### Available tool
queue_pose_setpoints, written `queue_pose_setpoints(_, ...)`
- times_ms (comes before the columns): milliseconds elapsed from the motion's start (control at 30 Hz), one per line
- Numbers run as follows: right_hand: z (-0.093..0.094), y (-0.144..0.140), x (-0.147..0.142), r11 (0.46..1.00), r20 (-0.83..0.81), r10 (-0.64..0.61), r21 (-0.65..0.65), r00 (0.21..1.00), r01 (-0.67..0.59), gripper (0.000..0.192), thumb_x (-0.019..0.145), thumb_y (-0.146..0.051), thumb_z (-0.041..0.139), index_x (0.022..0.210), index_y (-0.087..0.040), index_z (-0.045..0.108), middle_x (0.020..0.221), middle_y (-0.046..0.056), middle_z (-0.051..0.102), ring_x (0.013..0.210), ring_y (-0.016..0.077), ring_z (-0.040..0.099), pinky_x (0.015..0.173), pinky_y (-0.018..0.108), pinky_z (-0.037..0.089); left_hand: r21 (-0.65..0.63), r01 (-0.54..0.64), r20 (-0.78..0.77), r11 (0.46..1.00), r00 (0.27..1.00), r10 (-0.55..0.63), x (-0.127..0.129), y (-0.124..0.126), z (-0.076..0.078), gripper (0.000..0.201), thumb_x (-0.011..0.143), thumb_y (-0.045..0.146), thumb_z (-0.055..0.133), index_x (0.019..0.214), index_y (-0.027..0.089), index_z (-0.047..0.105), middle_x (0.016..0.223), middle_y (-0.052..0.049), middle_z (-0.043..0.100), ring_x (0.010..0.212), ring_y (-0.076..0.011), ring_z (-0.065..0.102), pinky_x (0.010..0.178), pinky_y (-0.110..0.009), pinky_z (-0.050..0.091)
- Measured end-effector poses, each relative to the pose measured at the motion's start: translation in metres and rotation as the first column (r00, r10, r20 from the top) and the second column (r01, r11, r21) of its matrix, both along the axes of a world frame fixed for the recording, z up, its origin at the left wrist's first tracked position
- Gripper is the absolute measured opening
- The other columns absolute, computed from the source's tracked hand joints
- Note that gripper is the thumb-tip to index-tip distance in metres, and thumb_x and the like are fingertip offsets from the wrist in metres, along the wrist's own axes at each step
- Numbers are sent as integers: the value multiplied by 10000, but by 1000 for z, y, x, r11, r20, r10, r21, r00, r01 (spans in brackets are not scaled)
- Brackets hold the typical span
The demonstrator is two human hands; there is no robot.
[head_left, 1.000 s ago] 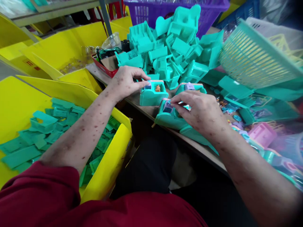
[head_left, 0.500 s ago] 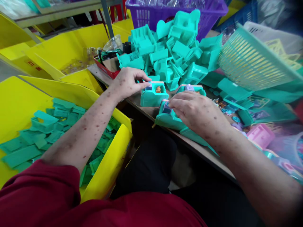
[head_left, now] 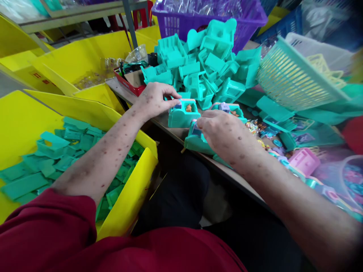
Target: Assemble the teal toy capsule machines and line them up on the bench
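My left hand [head_left: 154, 99] grips the left side of a small teal toy box [head_left: 181, 116] on the table edge; a tiny orange figure [head_left: 188, 108] and a purple piece sit inside it. My right hand [head_left: 225, 133] lies curled over a second teal toy piece [head_left: 194, 141], fingertips pressing a small purple part [head_left: 196, 129] into it. Another teal piece with a purple part [head_left: 225, 107] lies just behind my right hand.
A heap of teal plastic housings [head_left: 204, 64] rises behind the hands, before a purple basket [head_left: 210, 17]. A tilted teal basket [head_left: 295, 75] is at right. Yellow bins [head_left: 25, 124] with flat teal lids stand at left. Pink and small toy parts [head_left: 304, 160] lie at right.
My right hand has slid left and closed further over the teal piece, now covering most of it. The left hand has kept its grip on the toy box.
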State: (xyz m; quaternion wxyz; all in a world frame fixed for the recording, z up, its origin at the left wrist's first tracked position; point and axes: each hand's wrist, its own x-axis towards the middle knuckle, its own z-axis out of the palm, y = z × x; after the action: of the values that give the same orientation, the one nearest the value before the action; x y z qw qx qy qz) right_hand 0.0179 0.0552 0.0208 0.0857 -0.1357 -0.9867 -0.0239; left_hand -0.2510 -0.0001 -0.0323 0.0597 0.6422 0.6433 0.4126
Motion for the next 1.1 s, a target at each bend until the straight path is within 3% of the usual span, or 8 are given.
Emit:
queue_pose_setpoints(167, 4, 15, 5, 993, 9, 56, -108, 998, -55, 231, 959, -25, 600, 903, -195, 747, 1043, 108, 788, 935, 269, 735, 803, 380, 527, -3, -10, 5, 1000, 1000, 10, 1, 0, -2, 275, 895, 464, 846, 1024, 222, 869, 996, -68, 847, 915, -242, 756, 874, -382, 573)
queue_pose_setpoints(300, 0, 33, 14, 971, -95, 104, -206, 990, -122, 199, 958, -70, 636, 935, -209, 776, 1123, 96, 821, 1035, 275, 762, 914, 402, 556, 61, -15, -16, 998, 1000, 16, 7, -9, 4, 224, 922, 398, 820, 1053, 218, 846, 1082, -83, 830, 1029, -269, 750, 978, -428, 592)
queue_pose_setpoints(467, -4, 44, 14, 971, -71, 96, -213, 993, -109, 216, 945, -122, 670, 993, -271, 818, 1062, 30, 852, 1006, 266, 777, 924, 398, 558, 86, 10, 264, 996, 964, -32, 51, -41, 8, 230, 960, 393, 803, 1100, 213, 778, 1145, -75, 801, 1071, -259, 763, 976, -424, 642)
queue_pose_setpoints(600, -5, 46, 15, 979, -59, 82, -180, 995, -91, 206, 911, -136, 684, 982, -259, 833, 1029, 46, 850, 977, 283, 769, 900, 405, 560, 51, -18, 519, 999, 855, -11, 107, -61, -21, 165, 947, 352, 820, 1034, 232, 747, 1069, -56, 800, 973, -231, 772, 862, -388, 665)
queue_pose_setpoints(700, -8, 45, 23, 985, -87, 16, -168, 996, -31, 188, 901, -159, 691, 955, -256, 844, 997, 54, 853, 961, 311, 779, 873, 433, 568, 56, -110, 663, 992, 747, 46, 131, -56, -53, 157, 994, 380, 778, 1068, 249, 732, 1053, -60, 791, 928, -207, 758, 820, -364, 653)
queue_pose_setpoints(833, -14, 39, 36, 981, -137, -69, -190, 988, 42, 204, 955, -258, 678, 1014, -246, 873, 1044, 65, 874, 995, 367, 812, 886, 492, 587, 62, -42, 735, 997, 678, -18, 119, -42, -69, 251, 963, 427, 827, 1059, 231, 702, 1020, -63, 782, 909, -199, 759, 842, -366, 650)
queue_pose_setpoints(933, -17, 33, 41, 981, -178, -83, -187, 981, 49, 285, 1013, -339, 634, 1085, -224, 884, 1143, 96, 872, 1101, 410, 810, 939, 538, 600, 71, 49, 670, 996, 738, -84, 97, -45, -56, 280, 939, 443, 851, 1051, 228, 709, 1057, -60, 782, 970, -207, 763, 919, -388, 653)
queue_pose_setpoints(1100, -26, 32, 43, 983, -221, -52, -185, 974, 11, 245, 1002, -364, 676, 1106, -280, 881, 1205, 66, 862, 1167, 394, 794, 993, 549, 610, 34, 0, 636, 999, 772, -21, 76, -56, -35, 237, 948, 393, 823, 1063, 218, 712, 1055, -56, 764, 917, -178, 739, 884, -361, 653)
